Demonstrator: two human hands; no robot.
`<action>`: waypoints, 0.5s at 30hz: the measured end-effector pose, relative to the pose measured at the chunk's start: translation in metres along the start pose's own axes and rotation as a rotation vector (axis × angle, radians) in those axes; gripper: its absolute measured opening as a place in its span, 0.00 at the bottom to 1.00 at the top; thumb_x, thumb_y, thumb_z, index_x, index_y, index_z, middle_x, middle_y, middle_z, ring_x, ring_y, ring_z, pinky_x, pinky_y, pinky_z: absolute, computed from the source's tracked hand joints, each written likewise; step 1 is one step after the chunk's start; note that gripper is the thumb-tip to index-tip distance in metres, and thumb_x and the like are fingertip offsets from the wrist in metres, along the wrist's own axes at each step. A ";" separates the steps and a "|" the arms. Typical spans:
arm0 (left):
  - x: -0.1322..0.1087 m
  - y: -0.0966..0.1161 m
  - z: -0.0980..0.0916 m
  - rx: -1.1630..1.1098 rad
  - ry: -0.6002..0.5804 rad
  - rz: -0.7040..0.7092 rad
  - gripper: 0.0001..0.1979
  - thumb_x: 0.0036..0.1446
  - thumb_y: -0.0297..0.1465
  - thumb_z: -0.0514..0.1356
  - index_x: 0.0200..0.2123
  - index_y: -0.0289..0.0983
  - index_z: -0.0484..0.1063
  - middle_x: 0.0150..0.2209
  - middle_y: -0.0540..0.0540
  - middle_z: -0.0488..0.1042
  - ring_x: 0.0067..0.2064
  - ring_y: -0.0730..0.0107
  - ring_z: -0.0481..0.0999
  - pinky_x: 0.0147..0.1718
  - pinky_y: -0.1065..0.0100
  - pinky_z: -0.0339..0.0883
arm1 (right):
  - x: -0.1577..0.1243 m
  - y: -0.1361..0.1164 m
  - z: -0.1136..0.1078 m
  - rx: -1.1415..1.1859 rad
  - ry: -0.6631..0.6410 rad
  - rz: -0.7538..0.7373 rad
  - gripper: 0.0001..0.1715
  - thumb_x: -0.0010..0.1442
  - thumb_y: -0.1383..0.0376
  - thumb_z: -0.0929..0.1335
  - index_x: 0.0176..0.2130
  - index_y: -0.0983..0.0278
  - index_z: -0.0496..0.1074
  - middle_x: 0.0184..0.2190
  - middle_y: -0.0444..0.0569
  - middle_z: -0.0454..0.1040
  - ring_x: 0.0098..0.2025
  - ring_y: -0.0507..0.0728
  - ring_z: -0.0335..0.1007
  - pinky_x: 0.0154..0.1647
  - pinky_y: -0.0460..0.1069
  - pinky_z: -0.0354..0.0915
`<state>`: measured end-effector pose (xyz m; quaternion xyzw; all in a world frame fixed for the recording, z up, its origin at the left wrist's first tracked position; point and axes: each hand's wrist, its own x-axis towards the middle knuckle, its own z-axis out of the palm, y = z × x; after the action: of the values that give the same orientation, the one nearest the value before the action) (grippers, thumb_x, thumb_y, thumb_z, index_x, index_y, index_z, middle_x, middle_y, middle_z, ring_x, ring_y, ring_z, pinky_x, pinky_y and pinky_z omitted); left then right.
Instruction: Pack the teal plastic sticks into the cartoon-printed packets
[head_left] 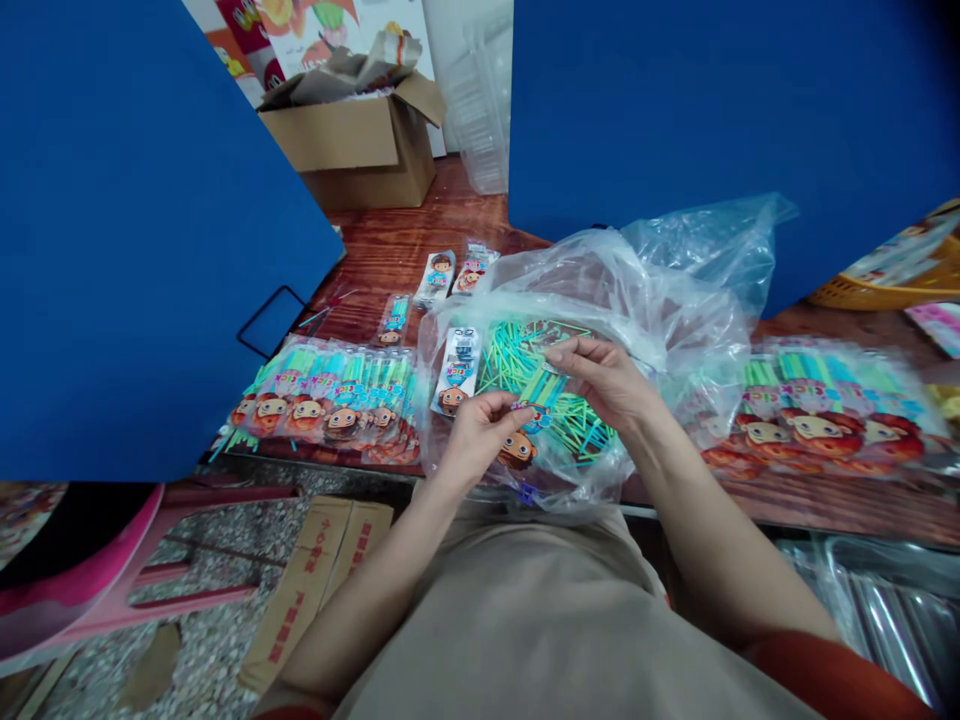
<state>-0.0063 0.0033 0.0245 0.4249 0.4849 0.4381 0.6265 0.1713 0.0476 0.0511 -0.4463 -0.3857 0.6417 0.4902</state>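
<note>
Over a clear plastic bag (645, 340), my two hands hold a small printed packet (516, 450) with a cartoon face and green sticks in it. My left hand (480, 435) pinches its left side, near the printed part. At the packet's upper end, the fingers of my right hand (600, 375) are closed on the edge. Many loose green and blue thin sticks (506, 350) lie in the bag beneath. A white printed card stack (457, 370) rests at the bag's left side.
Rows of filled packets (345, 400) lie left, and more packets (817, 420) lie right. Small card stacks (436, 278) sit behind the bag. Blue panels (150, 220) stand on both sides. An open cardboard box (360, 150) is at the back, a yellow basket (877, 290) far right.
</note>
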 end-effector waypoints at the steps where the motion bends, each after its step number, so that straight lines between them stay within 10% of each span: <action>1: 0.000 -0.001 0.000 -0.018 0.012 -0.002 0.16 0.40 0.39 0.73 0.27 0.34 0.77 0.23 0.52 0.72 0.25 0.76 0.66 0.26 0.72 0.56 | 0.000 0.001 0.000 0.001 0.001 0.002 0.17 0.39 0.57 0.81 0.26 0.62 0.78 0.27 0.42 0.74 0.27 0.48 0.65 0.23 0.43 0.59; 15: -0.001 -0.004 0.005 -0.102 0.068 -0.004 0.17 0.36 0.39 0.76 0.25 0.35 0.76 0.23 0.51 0.74 0.26 0.75 0.69 0.29 0.71 0.61 | -0.006 0.004 0.003 -0.212 -0.021 -0.199 0.18 0.40 0.54 0.81 0.24 0.62 0.77 0.22 0.42 0.73 0.24 0.48 0.62 0.27 0.46 0.59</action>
<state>-0.0011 0.0013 0.0220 0.3762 0.4836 0.4752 0.6315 0.1677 0.0408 0.0498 -0.4483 -0.4987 0.5503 0.4975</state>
